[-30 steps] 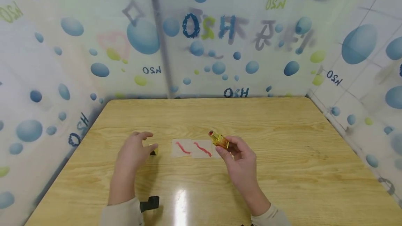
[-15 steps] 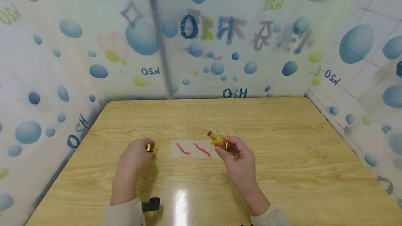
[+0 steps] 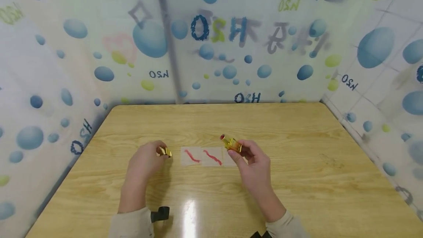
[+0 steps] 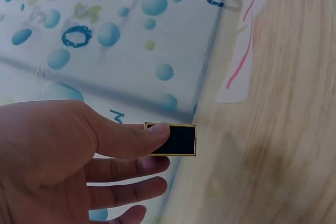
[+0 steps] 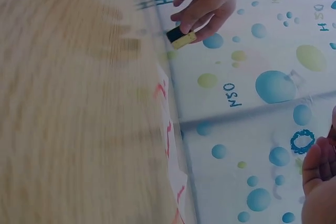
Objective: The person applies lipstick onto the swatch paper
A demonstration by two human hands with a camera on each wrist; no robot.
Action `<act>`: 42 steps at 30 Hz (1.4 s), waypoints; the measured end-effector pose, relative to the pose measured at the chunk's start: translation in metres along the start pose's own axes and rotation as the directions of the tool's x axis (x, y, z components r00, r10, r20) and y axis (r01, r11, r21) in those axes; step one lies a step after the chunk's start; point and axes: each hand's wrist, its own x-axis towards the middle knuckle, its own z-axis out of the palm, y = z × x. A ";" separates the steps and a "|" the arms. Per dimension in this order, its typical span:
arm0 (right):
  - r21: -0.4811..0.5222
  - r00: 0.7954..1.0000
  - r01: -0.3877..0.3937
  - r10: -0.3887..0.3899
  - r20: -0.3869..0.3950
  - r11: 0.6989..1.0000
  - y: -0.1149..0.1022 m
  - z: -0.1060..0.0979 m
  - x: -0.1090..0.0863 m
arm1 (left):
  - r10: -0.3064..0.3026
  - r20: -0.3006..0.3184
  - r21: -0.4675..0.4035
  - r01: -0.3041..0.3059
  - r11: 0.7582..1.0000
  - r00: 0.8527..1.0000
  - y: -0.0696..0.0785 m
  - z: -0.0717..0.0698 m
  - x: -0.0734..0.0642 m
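Note:
My right hand (image 3: 256,164) pinches a gold lipstick (image 3: 232,144) between thumb and fingers. Its red tip points up and to the left, over the right end of the paper strip. In my left hand (image 3: 145,162) is the black and gold lipstick cap (image 4: 181,140), pinched by the thumb (image 4: 157,134) and a finger, with the other fingers loosely bent. That cap, lifted to the left of the paper, also shows in the right wrist view, where only part of my right hand (image 5: 321,182) appears at the edge. Red strokes mark the white paper pieces (image 3: 197,162) lying between my hands.
A wooden table (image 3: 297,124) spreads under both hands, its far edge against a sheet (image 3: 284,83) printed with blue and green bubbles. A black strap piece (image 3: 160,214) sticks out at my left sleeve (image 3: 132,225).
My left hand has closed its fingers on the cap, picked it up from the table and brought it slightly right. The lipstick in my right hand has risen a little.

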 end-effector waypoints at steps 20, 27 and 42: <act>-0.304 0.977 0.108 -0.044 0.209 0.947 0.001 -0.019 0.050 | 0.187 -0.069 -0.628 -0.189 0.755 0.980 0.059 0.006 0.003; -0.365 0.962 0.140 -0.039 0.270 0.921 -0.005 -0.019 0.059 | 0.168 0.013 -0.812 -0.088 0.578 0.986 0.073 0.010 0.005; -0.387 0.947 0.183 -0.056 0.315 0.904 -0.009 -0.018 0.062 | 0.230 0.007 -0.847 -0.117 0.519 0.973 0.083 0.011 0.005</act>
